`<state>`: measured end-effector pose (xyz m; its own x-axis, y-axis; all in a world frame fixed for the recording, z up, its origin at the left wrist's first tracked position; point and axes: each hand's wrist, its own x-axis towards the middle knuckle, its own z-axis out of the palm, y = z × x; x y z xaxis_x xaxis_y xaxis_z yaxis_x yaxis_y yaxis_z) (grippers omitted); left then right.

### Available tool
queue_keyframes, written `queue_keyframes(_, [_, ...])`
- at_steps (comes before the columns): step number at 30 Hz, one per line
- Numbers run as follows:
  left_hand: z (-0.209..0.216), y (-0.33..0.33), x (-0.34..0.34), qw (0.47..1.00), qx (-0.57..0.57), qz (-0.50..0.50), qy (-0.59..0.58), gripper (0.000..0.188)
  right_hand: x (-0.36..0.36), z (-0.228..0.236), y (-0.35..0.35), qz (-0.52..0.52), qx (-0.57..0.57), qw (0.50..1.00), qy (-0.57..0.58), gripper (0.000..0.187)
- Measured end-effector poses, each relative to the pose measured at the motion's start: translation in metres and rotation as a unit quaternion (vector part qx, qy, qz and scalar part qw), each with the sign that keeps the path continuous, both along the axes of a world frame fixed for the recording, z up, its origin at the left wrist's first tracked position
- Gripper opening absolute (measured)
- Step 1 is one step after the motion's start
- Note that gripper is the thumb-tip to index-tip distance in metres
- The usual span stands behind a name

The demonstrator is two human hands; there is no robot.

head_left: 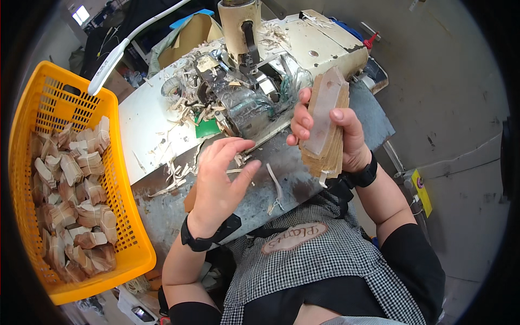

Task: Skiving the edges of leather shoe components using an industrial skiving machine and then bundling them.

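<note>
My right hand (352, 135) grips a thick stack of flat tan leather pieces (325, 122), a pale smooth piece on top, held up at the right of the machine. Thumb and fingers wrap its sides. My left hand (222, 173) is raised over the front of the work table (254, 200), fingers curved and apart, holding nothing. Just beyond it stands a cream machine (238, 32) with a metal working head (244, 97), littered with thin shavings (181, 173). A pale strip (275, 184) lies on the table between my hands. Part of a brown piece (189, 200) shows beside my left wrist.
At the left stands a yellow plastic basket (132, 227) holding many tied bundles of leather pieces (70, 168). A white lamp (108, 67) on a bent arm reaches over its far edge. A grey wall (455, 108) closes off the right side.
</note>
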<state>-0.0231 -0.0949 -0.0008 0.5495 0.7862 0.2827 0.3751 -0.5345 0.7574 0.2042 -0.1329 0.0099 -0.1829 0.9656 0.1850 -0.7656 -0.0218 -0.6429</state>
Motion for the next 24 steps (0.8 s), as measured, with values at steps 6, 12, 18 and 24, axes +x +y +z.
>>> queue_keyframes(6, [-0.020,-0.022,0.013,0.929,-0.242,-0.181,-0.211,0.072,-0.027,-0.011,-0.010,-0.008,0.059,0.994,-0.092,0.044])
queue_keyframes(12, [-0.025,-0.026,0.014,0.761,-0.570,-0.182,-0.252,0.052,-0.042,-0.033,-0.027,-0.054,0.022,0.976,-0.208,0.047])
queue_keyframes(18, [-0.050,-0.020,0.007,0.889,-0.425,-0.098,-0.139,0.038,-0.014,-0.072,-0.035,-0.082,0.007,0.953,-0.292,0.054])
queue_keyframes(24, [-0.095,-0.039,0.012,0.993,0.018,-0.063,0.099,0.050,-0.002,-0.111,-0.049,-0.072,0.247,0.717,-0.648,0.062])
